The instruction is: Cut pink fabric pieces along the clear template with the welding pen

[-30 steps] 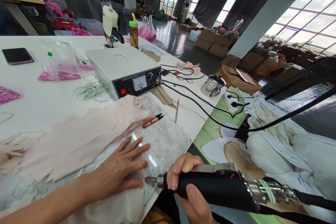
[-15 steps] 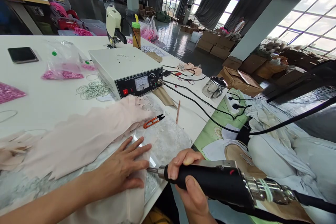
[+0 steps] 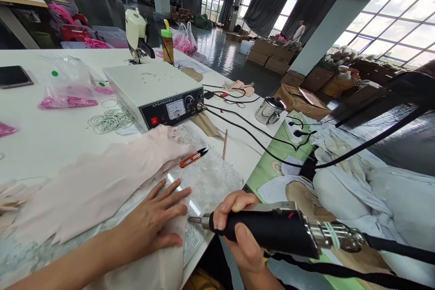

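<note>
My left hand (image 3: 156,222) lies flat with fingers spread on pale pink fabric (image 3: 149,267) at the table's near edge. In my right hand (image 3: 241,226) is a black ultrasonic welder handpiece (image 3: 272,230), its cable trailing off to the right. The metal tip (image 3: 195,220) points left, just beside the fabric's edge and close to my left thumb and index finger; whether it touches cannot be made out. Beneath is a clear plastic sheet (image 3: 217,170). A larger scalloped pale pink piece (image 3: 102,176) lies beyond my left hand. Orange thread snips (image 3: 193,157) rest above my fingertips.
A control box (image 3: 146,86) with a dial stands mid-table, its black cables (image 3: 244,133) looping rightward. Nearby are elastic loops (image 3: 110,121), a bag of pink pieces (image 3: 70,86), a pencil-like stick (image 3: 224,144) and a metal mug (image 3: 270,109). White garments (image 3: 353,190) are heaped beyond the right edge.
The view has turned slightly right, so the table's things sit further left. The handpiece tip now shows a little more clear of the fabric edge. My left hand stays flat.
</note>
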Available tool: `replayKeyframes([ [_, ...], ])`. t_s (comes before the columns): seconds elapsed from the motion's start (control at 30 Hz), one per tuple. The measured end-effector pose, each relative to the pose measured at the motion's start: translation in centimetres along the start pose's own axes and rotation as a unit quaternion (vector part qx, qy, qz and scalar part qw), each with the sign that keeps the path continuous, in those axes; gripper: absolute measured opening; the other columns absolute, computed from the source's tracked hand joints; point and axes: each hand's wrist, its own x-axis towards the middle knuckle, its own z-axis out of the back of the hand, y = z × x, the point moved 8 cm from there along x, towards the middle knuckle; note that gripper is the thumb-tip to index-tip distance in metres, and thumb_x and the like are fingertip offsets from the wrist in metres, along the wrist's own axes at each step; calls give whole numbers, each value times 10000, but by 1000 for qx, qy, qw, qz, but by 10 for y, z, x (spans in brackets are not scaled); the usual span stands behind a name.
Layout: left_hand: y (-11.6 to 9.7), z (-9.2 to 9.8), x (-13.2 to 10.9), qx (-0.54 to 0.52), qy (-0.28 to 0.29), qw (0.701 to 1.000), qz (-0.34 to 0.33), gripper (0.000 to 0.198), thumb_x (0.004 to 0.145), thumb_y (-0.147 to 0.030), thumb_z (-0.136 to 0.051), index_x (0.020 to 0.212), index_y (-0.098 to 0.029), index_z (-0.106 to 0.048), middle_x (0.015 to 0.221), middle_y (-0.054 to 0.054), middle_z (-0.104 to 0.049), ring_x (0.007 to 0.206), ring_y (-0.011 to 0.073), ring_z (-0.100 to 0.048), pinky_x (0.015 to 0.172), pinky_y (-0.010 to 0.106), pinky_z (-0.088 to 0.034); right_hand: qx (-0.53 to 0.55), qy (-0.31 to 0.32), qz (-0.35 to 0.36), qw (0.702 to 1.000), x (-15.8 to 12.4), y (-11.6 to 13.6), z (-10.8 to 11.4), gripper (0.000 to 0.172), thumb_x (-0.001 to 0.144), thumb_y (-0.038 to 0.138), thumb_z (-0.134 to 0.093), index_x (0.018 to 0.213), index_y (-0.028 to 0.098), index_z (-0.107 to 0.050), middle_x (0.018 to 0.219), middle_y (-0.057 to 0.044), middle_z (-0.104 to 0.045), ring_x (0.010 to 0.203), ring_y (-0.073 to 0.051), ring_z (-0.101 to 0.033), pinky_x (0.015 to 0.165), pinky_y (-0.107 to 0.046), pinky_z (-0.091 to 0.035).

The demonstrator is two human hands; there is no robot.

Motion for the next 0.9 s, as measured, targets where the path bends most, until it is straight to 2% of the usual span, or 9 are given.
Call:
replayKeyframes([
  [0.1,0,1,0,-7,10,1000,8,412,862,-540,-763,1143,-269,-633,1546,73,-491,1468,335,-386,1240,543,-189,12,-3,44,999,6,10,-2,160,911,431,-623,966,285,-589,856,24,-557,548,-106,-549,530,-292,-490],
  [0.23,0,3,0,-6,23,1000,20,435,872,-552,-749,1171,-261,-625,1546,76,-489,1460,333,-399,1230,544,-223,16,4,48,999,9,9,-5,156,917,422,-628,971,282,-584,857,24,-554,544,-106,-549,524,-288,-499],
  [0.4,1,2,0,-4,22,1000,22,441,865,-534,-762,1188,-264,-629,1554,65,-477,1470,344,-376,1237,539,-199,5,18,39,999,8,2,-9,188,930,447,-626,973,275,-562,874,26,-546,554,-95,-562,542,-274,-501],
  [0.67,3,-2,1,-18,53,998,41,458,843,-480,-803,1206,-264,-626,1573,73,-445,1479,384,-341,1208,623,-233,2,34,44,998,8,-1,-8,160,943,418,-615,981,275,-554,885,30,-552,577,-91,-572,574,-270,-492],
  [0.8,3,-3,2,-27,56,997,46,460,855,-523,-778,1200,-253,-640,1557,91,-466,1481,392,-331,1193,661,-246,-18,44,55,997,8,0,-10,131,943,383,-616,960,270,-553,870,24,-573,590,-102,-575,579,-274,-493],
  [0.9,-1,2,3,-26,48,998,43,532,841,-557,-780,1253,-256,-629,1580,107,-428,1478,407,-328,1173,671,-287,2,19,55,998,8,2,-6,147,917,391,-637,960,265,-575,856,27,-569,581,-98,-579,565,-265,-499],
])
